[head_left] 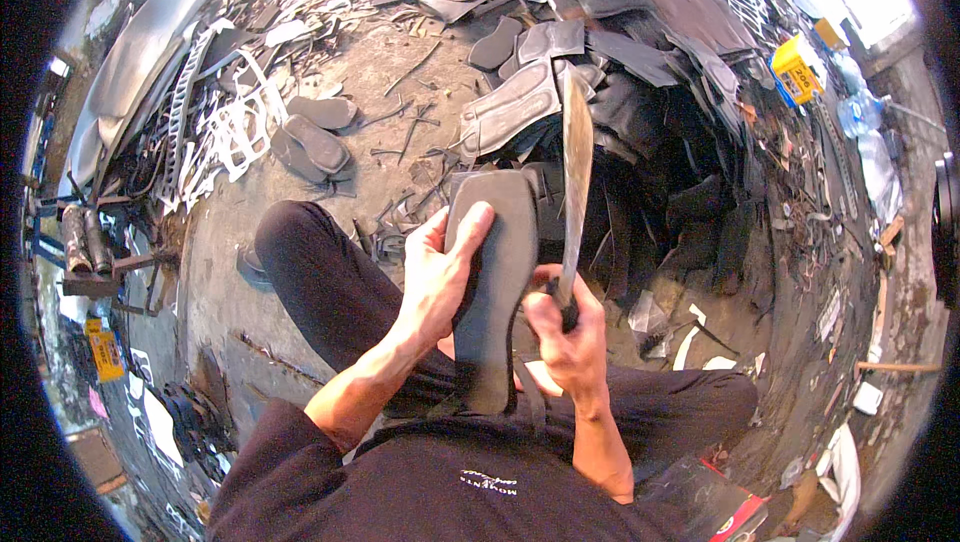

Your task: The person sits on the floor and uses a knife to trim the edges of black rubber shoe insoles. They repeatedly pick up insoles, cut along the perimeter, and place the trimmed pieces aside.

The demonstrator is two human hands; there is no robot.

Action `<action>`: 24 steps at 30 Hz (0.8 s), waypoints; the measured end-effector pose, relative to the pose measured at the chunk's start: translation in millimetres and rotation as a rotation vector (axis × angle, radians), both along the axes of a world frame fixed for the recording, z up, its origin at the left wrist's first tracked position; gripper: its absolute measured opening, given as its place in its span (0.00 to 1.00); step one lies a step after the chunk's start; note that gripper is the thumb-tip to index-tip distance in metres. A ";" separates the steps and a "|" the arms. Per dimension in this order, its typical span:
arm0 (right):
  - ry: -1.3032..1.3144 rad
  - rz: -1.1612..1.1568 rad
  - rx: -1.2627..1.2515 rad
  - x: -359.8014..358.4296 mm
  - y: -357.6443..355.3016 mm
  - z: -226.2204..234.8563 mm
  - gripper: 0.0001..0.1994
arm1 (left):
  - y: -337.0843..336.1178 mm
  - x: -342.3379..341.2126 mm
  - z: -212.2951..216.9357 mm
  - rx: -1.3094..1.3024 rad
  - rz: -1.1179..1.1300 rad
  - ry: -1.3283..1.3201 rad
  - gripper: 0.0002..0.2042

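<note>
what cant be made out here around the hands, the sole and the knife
All in the head view:
- Most fingers of the left hand: hidden behind the dark grey shoe sole.
- The sole's far face: turned away from the camera.
- Most of the knife handle: covered by the right hand.
- Single pieces in the black scrap pile: lost in dark shade, outlines merging.

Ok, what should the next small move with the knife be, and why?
Probably ease the knife toward the right edge of the sole: the right hand grips its handle, blade alongside, while the left hand holds the sole.
</note>
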State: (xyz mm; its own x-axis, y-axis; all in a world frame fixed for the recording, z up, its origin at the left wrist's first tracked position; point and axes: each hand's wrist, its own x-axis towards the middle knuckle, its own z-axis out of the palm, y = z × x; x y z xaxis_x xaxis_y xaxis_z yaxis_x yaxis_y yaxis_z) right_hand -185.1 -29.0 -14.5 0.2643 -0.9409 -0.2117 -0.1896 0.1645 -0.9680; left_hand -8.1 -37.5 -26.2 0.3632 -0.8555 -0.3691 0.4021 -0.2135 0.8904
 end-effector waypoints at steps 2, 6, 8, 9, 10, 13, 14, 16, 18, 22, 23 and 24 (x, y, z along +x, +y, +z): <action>0.051 -0.043 -0.014 -8.1 10.7 3.4 0.26 | -1.0 7.2 6.2 0.062 0.015 0.064 0.19; 0.297 -0.041 -0.111 -24.2 46.6 -34.6 0.35 | -5.6 7.0 5.1 0.038 -0.019 0.032 0.19; 0.287 -0.067 -0.146 -22.7 48.5 -34.3 0.35 | -3.5 5.0 8.2 0.055 -0.070 0.026 0.20; 0.288 -0.082 -0.171 -21.7 43.9 -33.5 0.35 | -0.5 2.5 9.5 0.054 -0.100 0.030 0.20; 0.288 -0.098 -0.196 -20.1 37.0 -32.7 0.35 | 2.8 0.3 11.3 0.053 -0.131 0.034 0.20; 0.286 -0.123 -0.212 -17.3 5.8 -30.3 0.30 | 15.1 -3.6 14.0 0.034 -0.319 0.046 0.19; 0.289 -0.133 -0.206 -19.4 -7.4 -27.5 0.28 | 18.0 -5.3 14.9 0.032 -0.372 0.060 0.18; 0.103 -0.013 -0.076 -33.5 -33.3 -23.6 0.27 | 22.4 5.4 9.5 -0.184 -0.832 -0.079 0.18; -0.084 -0.052 0.180 -43.8 -31.3 -3.3 0.30 | 14.2 25.2 16.7 -0.096 -0.819 -0.232 0.19; 0.217 0.173 -0.012 -67.7 -5.6 18.1 0.30 | 3.7 61.3 24.3 -0.079 -0.643 -0.215 0.20; 0.239 0.190 -0.012 -72.3 0.9 17.2 0.30 | 1.9 64.4 28.5 -0.075 -0.663 -0.305 0.20; 0.262 0.206 -0.011 -75.4 5.4 16.1 0.30 | 0.9 65.1 26.7 -0.090 -0.667 -0.321 0.20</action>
State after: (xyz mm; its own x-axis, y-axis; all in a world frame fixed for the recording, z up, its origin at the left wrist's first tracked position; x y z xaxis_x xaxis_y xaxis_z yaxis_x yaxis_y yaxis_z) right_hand -260.5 -23.6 1.6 0.3871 -0.8761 -0.2876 -0.4609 0.0863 -0.8833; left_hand 57.0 -36.6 0.5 -0.1656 -0.9539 -0.2504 -0.0705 -0.2418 0.9678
